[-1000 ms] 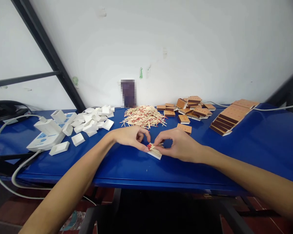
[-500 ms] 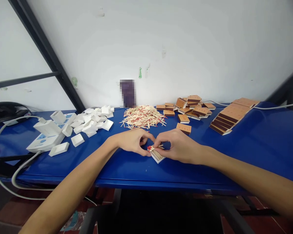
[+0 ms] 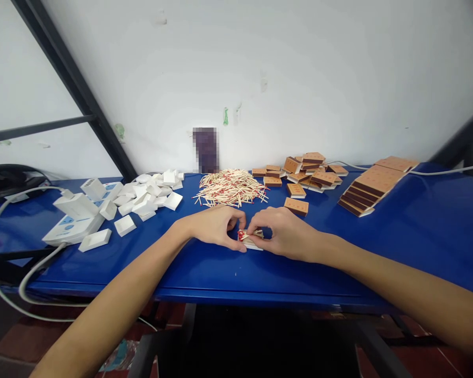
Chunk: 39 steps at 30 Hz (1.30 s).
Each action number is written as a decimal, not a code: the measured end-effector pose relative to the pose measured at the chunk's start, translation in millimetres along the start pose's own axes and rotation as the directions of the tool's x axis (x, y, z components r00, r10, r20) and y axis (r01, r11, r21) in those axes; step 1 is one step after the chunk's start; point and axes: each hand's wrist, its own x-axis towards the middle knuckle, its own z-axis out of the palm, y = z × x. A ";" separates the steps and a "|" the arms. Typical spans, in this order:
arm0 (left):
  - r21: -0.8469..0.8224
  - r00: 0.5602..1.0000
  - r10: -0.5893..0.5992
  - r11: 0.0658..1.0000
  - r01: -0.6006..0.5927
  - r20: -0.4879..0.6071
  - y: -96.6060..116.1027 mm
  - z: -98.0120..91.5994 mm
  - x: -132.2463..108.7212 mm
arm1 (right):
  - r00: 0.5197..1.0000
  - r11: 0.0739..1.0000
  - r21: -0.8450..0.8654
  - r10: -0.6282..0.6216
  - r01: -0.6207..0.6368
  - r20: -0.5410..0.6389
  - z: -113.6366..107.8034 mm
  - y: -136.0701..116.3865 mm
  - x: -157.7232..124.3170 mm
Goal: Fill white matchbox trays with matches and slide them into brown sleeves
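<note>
A small white matchbox tray (image 3: 255, 247) lies on the blue table in front of me, with red-headed matches (image 3: 245, 237) in it. My left hand (image 3: 219, 227) grips the tray's left end between thumb and index finger. From the right, my right hand (image 3: 283, 232) pinches matches over the tray, its fingertips down at the tray's top; how many matches it holds is hidden. A large loose heap of matches (image 3: 232, 188) lies just beyond both hands.
White empty trays (image 3: 150, 194) are piled at the left beside a white power strip (image 3: 76, 226) with cables. Brown matchbox sleeves (image 3: 313, 170) are heaped at the back right, and stacked matchboxes (image 3: 378, 184) stand farther right. A pixelated dark object (image 3: 207, 150) leans on the wall.
The tray has turned from slanted to nearly level with the table edge. My right fingers have lowered the matches into the tray; my left hand keeps its place at the left end.
</note>
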 end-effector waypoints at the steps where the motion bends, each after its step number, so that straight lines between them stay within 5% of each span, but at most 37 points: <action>1: -0.001 1.000 0.001 1.000 -0.001 -0.003 0.1 0.1 0.0 | 1.000 0.999 -0.028 -0.015 0.015 0.011 -0.1 0.0 0.0; 16: -0.010 1.000 -0.010 1.000 0.009 -0.003 -1.2 -0.3 -0.1 | 0.995 0.996 -0.045 -0.079 0.082 0.061 -5.4 2.9 0.7; 25: -0.039 0.999 -0.029 0.999 0.030 0.025 -2.1 -4.1 -1.2 | 0.994 0.992 -0.123 0.026 -0.013 0.110 -9.7 2.6 0.6; 39: -0.067 1.000 -0.017 0.998 0.018 0.027 -1.5 -2.8 -1.4 | 0.998 0.998 -0.003 -0.055 0.055 0.031 2.2 7.6 -1.1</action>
